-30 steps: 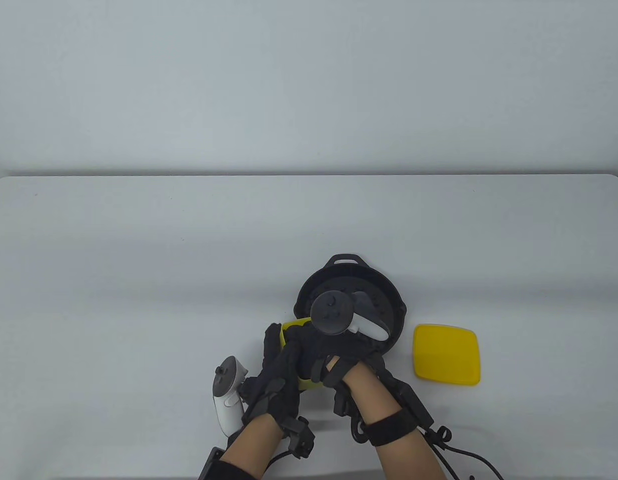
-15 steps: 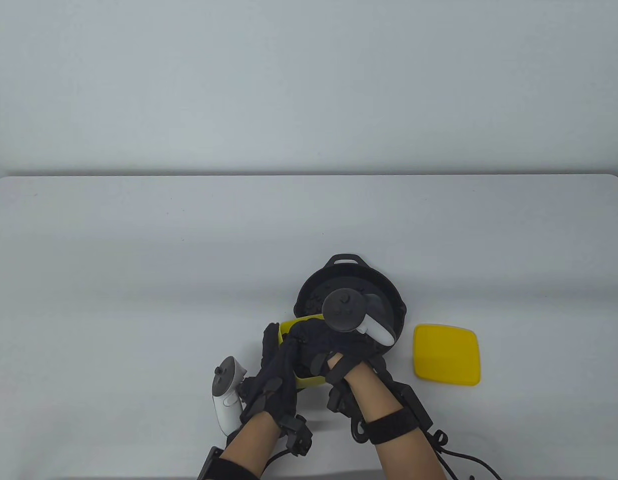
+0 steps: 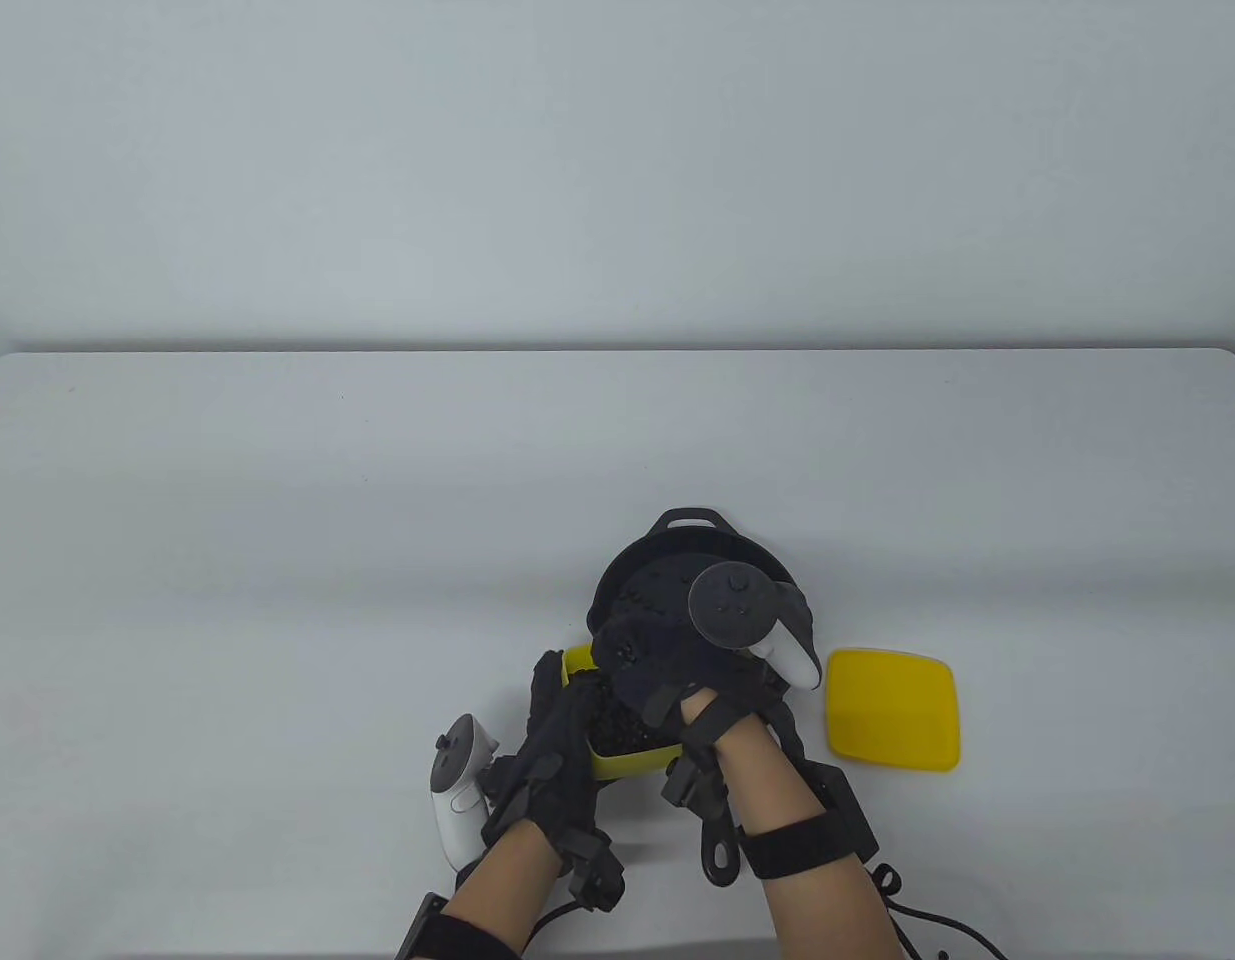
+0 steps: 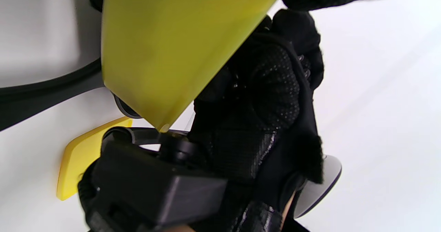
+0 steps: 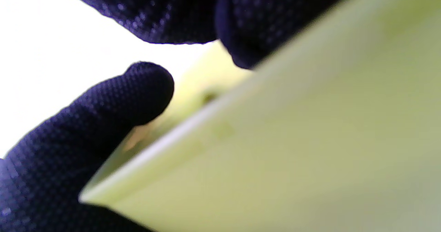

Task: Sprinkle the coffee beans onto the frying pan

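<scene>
1. The yellow container (image 3: pixel 627 745) of coffee beans (image 3: pixel 617 722) is gripped by the left hand (image 3: pixel 552 750) just beside the frying pan (image 3: pixel 677 560).
2. The right hand (image 3: pixel 657 665) is seen between container and pan – whether beans are pinched cannot be told.
3. Some beans appear scattered in the pan already; more sprinkling is judged to remain.
4. The yellow lid (image 3: pixel 892 708) lies off, right of the pan.

1. No readable text, brand, number or sign on the yellow container (image 3: pixel 632 762) my left hand (image 3: pixel 552 745) holds.
2. Yellow lid (image 3: pixel 892 708) on the tabletop (image 3: pixel 277 550): plain, unmarked.
3. Frying pan (image 3: pixel 667 560) and both trackers: no legible marks; any button symbols are too small to read.
</scene>
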Available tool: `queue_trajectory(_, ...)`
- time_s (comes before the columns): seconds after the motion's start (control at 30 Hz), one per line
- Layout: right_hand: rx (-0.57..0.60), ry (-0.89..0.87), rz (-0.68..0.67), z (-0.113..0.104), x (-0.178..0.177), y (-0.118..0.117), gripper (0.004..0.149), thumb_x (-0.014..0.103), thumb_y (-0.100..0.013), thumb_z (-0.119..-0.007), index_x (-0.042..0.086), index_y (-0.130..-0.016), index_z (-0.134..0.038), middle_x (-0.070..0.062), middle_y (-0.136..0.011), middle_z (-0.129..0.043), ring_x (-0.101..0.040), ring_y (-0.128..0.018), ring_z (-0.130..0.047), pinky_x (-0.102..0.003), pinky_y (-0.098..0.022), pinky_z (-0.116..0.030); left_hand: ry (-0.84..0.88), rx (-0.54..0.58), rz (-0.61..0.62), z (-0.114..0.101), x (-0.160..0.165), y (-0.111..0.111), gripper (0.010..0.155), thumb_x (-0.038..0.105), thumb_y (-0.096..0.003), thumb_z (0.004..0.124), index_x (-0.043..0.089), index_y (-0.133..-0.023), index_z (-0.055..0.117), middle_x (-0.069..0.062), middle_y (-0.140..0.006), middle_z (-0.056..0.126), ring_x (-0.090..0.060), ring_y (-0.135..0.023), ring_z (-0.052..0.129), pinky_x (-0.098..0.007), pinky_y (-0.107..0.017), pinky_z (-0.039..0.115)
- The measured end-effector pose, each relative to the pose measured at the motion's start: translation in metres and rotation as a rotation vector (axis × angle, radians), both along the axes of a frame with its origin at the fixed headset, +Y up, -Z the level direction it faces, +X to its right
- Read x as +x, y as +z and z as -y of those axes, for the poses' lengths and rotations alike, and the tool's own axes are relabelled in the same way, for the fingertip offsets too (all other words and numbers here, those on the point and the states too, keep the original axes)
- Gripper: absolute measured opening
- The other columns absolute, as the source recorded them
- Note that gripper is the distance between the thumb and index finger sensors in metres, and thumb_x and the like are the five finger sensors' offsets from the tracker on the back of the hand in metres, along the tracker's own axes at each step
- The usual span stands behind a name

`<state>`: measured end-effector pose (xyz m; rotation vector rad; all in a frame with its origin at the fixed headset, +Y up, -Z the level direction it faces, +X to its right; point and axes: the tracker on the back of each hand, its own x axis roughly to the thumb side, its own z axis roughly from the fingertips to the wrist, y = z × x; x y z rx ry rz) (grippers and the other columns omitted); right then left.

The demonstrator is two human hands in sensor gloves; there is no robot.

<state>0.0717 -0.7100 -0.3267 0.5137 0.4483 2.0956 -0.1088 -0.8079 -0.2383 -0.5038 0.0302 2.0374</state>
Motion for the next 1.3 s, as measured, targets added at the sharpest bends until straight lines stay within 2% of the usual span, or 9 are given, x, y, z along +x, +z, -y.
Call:
queue_trajectory(0.2,-0.032,-0.087,0.045,0.003,0.016,-0.006,0.032,0.013,-0.051,-0.082,0.019,-0.082,-0.077,-0.018,-0.085,-0.070,-0.034,-0.045,-0.093,-0.020,-0.022,-0.090,0.006,-0.010,-0.012,0.000,-0.001,0.000,0.077,0.061,-0.0586,0.059,0.039,-0.104,0.001,-0.022,-0.104,0.027,-0.047,-0.092,0.059,-0.049,-0.068,0.068)
queue_trajectory(0.4,-0.029,-0.143,0.157,0.005,0.039,-0.012,0.033,0.014,-0.051,-0.082,0.019,-0.083,-0.077,-0.018,-0.085,-0.070,-0.033,-0.044,-0.093,-0.019,-0.022,-0.090,-0.021,-0.005,-0.050,-0.002,-0.006,-0.001,0.077,0.061,-0.0586,0.059,0.039,-0.104,0.001,-0.021,-0.104,0.027,-0.047,-0.092,0.059,-0.049,-0.068,0.068)
queue_trajectory(0.53,-0.046,-0.153,0.214,0.014,0.056,-0.018,0.033,0.014,-0.051,-0.082,0.020,-0.083,-0.077,-0.018,-0.085,-0.070,-0.033,-0.045,-0.093,-0.019,-0.022,-0.090,-0.066,0.021,-0.107,-0.004,-0.014,-0.005,0.077,0.061,-0.0585,0.059,0.040,-0.104,0.000,-0.021,-0.104,0.026,-0.046,-0.093,0.059,-0.049,-0.069,0.067)
queue_trajectory(0.67,-0.078,-0.172,0.345,0.030,0.068,-0.019,0.033,0.014,-0.051,-0.082,0.019,-0.083,-0.076,-0.018,-0.085,-0.070,-0.033,-0.045,-0.093,-0.018,-0.022,-0.090,-0.067,0.019,-0.147,-0.003,-0.022,-0.006,0.077,0.061,-0.0585,0.058,0.040,-0.104,0.000,-0.020,-0.104,0.025,-0.046,-0.094,0.058,-0.049,-0.069,0.067)
queue_trajectory(0.77,-0.075,-0.112,0.471,0.042,0.070,-0.018,0.034,0.015,-0.052,-0.081,0.018,-0.085,-0.074,-0.019,-0.087,-0.068,-0.033,-0.047,-0.093,-0.019,-0.024,-0.090,-0.067,0.019,-0.166,-0.003,-0.026,-0.006,0.077,0.061,-0.0585,0.058,0.040,-0.104,-0.001,-0.020,-0.105,0.025,-0.046,-0.094,0.058,-0.049,-0.069,0.066)
queue_trajectory(0.9,-0.105,-0.031,0.447,0.050,0.068,-0.020,0.039,0.016,-0.053,-0.079,0.013,-0.090,-0.070,-0.024,-0.090,-0.064,-0.038,-0.053,-0.090,-0.023,-0.029,-0.091,-0.069,0.020,-0.165,-0.003,-0.027,-0.006,0.077,0.061,-0.0586,0.058,0.040,-0.104,-0.001,-0.020,-0.104,0.025,-0.046,-0.093,0.058,-0.049,-0.069,0.066)
queue_trajectory(1.07,-0.120,0.052,0.406,0.050,0.072,-0.022,0.043,0.016,-0.052,-0.079,0.007,-0.093,-0.070,-0.030,-0.091,-0.064,-0.042,-0.055,-0.089,-0.026,-0.030,-0.091,-0.067,0.027,-0.161,-0.002,-0.027,-0.006,0.077,0.061,-0.0586,0.058,0.040,-0.104,-0.001,-0.021,-0.104,0.025,-0.046,-0.094,0.058,-0.049,-0.069,0.066)
queue_trajectory(1.3,-0.024,0.223,0.509,0.044,0.091,-0.020,0.046,0.018,-0.053,-0.080,0.004,-0.096,-0.069,-0.031,-0.091,-0.064,-0.042,-0.056,-0.089,-0.027,-0.031,-0.091,-0.071,0.024,-0.163,-0.003,-0.026,-0.006,0.077,0.061,-0.0586,0.058,0.040,-0.104,-0.001,-0.021,-0.104,0.025,-0.046,-0.093,0.058,-0.049,-0.069,0.066)
